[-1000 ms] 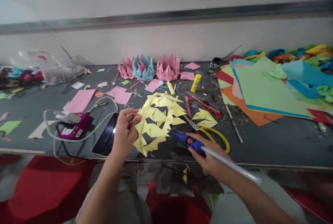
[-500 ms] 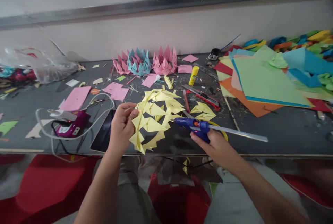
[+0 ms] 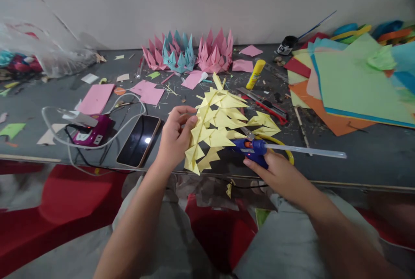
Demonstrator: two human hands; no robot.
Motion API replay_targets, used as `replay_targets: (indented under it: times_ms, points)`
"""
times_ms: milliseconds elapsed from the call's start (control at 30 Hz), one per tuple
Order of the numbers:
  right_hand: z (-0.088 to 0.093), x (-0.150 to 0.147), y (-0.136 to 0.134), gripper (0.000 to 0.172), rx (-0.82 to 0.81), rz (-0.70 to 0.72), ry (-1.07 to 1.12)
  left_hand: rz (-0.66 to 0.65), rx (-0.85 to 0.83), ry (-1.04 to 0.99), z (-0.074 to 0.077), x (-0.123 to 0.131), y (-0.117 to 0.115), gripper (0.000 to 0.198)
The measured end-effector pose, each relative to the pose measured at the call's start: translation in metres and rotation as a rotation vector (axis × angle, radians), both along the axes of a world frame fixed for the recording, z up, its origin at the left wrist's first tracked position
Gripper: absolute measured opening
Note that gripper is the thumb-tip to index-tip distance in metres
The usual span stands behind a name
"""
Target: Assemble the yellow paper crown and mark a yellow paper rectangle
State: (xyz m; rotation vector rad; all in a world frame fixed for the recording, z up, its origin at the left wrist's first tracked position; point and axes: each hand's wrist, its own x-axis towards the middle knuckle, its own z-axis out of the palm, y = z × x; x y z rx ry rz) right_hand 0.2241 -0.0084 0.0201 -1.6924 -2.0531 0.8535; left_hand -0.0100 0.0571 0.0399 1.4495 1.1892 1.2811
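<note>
My left hand (image 3: 177, 134) pinches the left edge of a yellow folded-paper crown (image 3: 217, 125) made of pointed pieces, tilted above the table's front edge. In my right hand (image 3: 275, 168) is a blue hot glue gun (image 3: 251, 151), with a long clear glue stick (image 3: 308, 150) jutting from its back. The gun's nozzle is hidden behind the crown's right side, so I cannot tell whether it touches the paper. More folded yellow pieces (image 3: 264, 123) lie just beyond the gun, beside a yellow ring (image 3: 287, 147) partly covered by my right hand.
Finished-looking pink (image 3: 215, 52) and blue (image 3: 178, 54) paper crowns stand at the back. A phone (image 3: 138, 140) and a purple power adapter (image 3: 94, 132) with cables lie left. A glue stick tube (image 3: 256, 74), a red utility knife (image 3: 270, 110) and stacked coloured paper (image 3: 356, 84) are right.
The crown has tilted and turned so that its pieces now cover the glue gun's nozzle. The view has shifted downward, and the phone shows more fully.
</note>
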Motion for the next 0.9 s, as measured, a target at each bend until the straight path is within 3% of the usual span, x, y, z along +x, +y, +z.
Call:
replay_targets:
  times_ms: [267, 567, 900]
  points:
    - [0.0, 0.008, -0.003, 0.044, -0.017, 0.008, -0.078, -0.064, -0.021, -0.016, -0.006, 0.01, -0.002, 0.01]
    - [0.005, 0.02, -0.009, 0.042, -0.003, 0.022, -0.075, -0.02, -0.012, -0.026, -0.01, 0.021, 0.0, 0.007]
    - [-0.002, 0.016, -0.009, 0.049, -0.012, 0.022, -0.116, -0.048, -0.01, 0.019, -0.012, 0.025, 0.0, 0.008]
